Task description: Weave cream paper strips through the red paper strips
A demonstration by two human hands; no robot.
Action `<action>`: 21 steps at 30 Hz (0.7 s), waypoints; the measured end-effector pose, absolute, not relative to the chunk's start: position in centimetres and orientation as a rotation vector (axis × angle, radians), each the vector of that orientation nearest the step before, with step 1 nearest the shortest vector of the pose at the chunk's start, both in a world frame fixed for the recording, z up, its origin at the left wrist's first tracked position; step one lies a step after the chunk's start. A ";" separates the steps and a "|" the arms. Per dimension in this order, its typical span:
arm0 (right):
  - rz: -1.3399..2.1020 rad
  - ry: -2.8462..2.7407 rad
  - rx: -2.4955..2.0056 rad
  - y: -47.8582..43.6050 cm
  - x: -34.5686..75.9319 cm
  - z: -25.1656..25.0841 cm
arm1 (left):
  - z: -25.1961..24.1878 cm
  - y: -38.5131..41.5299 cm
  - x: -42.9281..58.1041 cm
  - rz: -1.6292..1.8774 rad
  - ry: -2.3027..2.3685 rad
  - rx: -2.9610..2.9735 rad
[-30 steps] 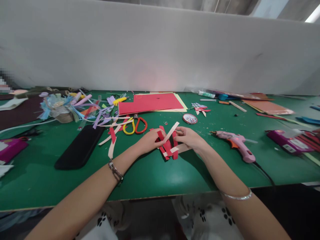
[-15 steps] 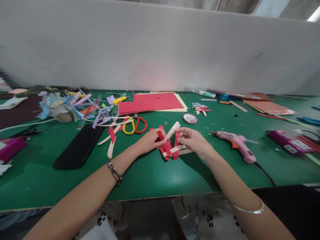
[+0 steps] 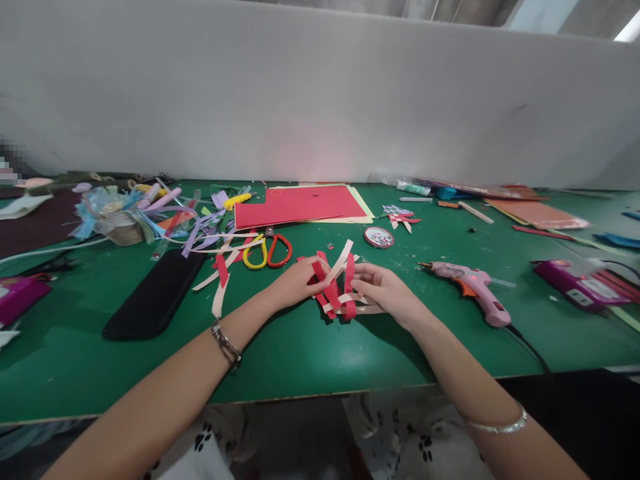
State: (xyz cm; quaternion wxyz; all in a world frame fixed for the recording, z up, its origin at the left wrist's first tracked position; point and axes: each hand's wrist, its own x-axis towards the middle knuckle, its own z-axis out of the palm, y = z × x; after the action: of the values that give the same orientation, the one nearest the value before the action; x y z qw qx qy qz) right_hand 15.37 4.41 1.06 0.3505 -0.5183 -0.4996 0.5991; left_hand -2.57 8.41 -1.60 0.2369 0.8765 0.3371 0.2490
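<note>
On the green table (image 3: 310,347) lies a weave of red and cream paper strips (image 3: 336,285), held between both my hands. My left hand (image 3: 296,281) pinches the strips at the weave's left side, fingers closed on a red strip. My right hand (image 3: 384,291) grips the right side, fingers curled around a red strip and a cream one. Loose strip ends stick up between the two hands.
Red-and-yellow scissors (image 3: 267,251) and a red paper sheet (image 3: 299,205) lie behind the hands. A pink glue gun (image 3: 473,286) rests to the right, a round tin (image 3: 379,237) nearby. A black case (image 3: 156,293) and a heap of coloured strips (image 3: 200,230) sit left. The table edge runs close in front.
My right hand has slid down and closer to the table, pulling a red strip upright through the weave. My left hand has stayed on the left side of the strips.
</note>
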 end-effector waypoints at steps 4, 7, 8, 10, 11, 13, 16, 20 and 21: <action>1.532 -1.355 -1.434 3.9 15.2 1.6 | -1.5 8.3 -2.6 0.678 0.932 2.405; 1.352 -1.497 -1.394 3.8 15.3 1.4 | -1.4 8.3 -2.5 0.663 0.929 2.406; 1.263 -1.561 -1.339 3.8 15.4 1.2 | -1.4 8.3 -2.5 0.658 0.925 2.408; 1.099 -1.673 -1.215 4.0 15.7 0.9 | -1.5 8.3 -2.5 0.656 0.918 2.409; 1.047 -1.705 -1.169 4.1 15.8 0.7 | -1.5 8.3 -2.5 0.659 0.918 2.408; 0.999 -1.729 -1.114 4.2 16.1 0.6 | -1.7 8.4 -2.5 0.668 0.920 2.399; 0.939 -1.774 -1.057 4.3 16.2 0.5 | -1.8 8.5 -2.5 0.673 0.928 2.385; 0.830 -1.872 -1.020 4.3 16.0 0.7 | -1.8 8.5 -2.5 0.676 0.930 2.394; 0.810 -1.883 -1.038 4.3 15.9 0.8 | -1.8 8.5 -2.6 0.672 0.927 2.404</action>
State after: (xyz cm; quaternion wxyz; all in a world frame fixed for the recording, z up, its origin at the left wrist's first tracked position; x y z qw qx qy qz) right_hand 15.94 4.33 0.75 0.4097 -0.4121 -0.7476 0.3215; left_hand -2.56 8.48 -1.76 0.2371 0.8771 0.3382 0.2453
